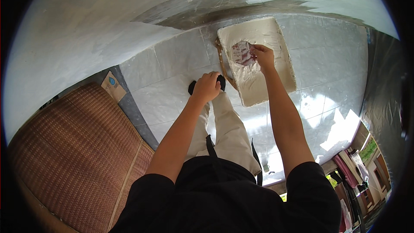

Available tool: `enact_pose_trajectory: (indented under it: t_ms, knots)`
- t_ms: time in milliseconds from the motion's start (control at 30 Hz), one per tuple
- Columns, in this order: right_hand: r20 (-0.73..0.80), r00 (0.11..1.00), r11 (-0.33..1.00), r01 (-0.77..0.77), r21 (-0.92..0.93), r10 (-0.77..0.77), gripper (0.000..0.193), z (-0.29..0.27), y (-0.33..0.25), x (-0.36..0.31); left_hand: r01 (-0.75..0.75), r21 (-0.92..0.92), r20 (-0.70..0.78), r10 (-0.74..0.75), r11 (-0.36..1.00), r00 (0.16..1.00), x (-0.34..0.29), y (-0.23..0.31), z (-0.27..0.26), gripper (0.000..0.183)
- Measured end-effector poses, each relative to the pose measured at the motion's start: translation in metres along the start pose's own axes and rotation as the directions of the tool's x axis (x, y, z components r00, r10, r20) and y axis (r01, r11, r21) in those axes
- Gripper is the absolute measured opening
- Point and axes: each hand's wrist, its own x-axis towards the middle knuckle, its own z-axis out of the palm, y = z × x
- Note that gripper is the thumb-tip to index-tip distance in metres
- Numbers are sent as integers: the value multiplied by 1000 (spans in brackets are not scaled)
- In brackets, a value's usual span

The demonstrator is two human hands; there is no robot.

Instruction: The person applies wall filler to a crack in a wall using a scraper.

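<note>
Loading step. The putty board [276,67], upper centre of the frame, lies flat on the tiled floor [172,69], coated in white filler. My right hand [262,55] has its fingers closed on a scraper [242,53], its blade pressed into the paste. My left hand [207,87], curled and seemingly empty, rests at my knee. Next, I judge, calls for a shallow scooping stroke.

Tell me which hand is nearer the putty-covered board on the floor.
Right. The right hand is over the white putty-covered board, holding a trowel against the putty. The left hand is closed, off the board's left edge, above a dark shoe.
</note>
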Motion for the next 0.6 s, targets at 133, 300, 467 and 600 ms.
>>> enact_pose_trajectory:
  t_ms: [133, 300, 467, 600]
  knots:
    - [13, 1000, 988, 0, 157, -2, 20, -9, -1, -3, 15, -4, 19, -15, 1000, 1000, -2, 5, -3, 35]
    - [3, 995, 928, -91, 362, 96, 19, -17, -13, -17, 15, -11, 12, -15, 1000, 1000, -4, 11, -7, 36]
    - [9, 995, 862, -87, 500, 96, 19, -32, -35, -32, -42, -41, -25, 41, 998, 999, 0, 28, -22, 36]
    - [99, 995, 786, -41, 617, -27, 20, -47, -70, -45, -87, -75, -62, 82, 993, 995, 8, 54, -49, 35]
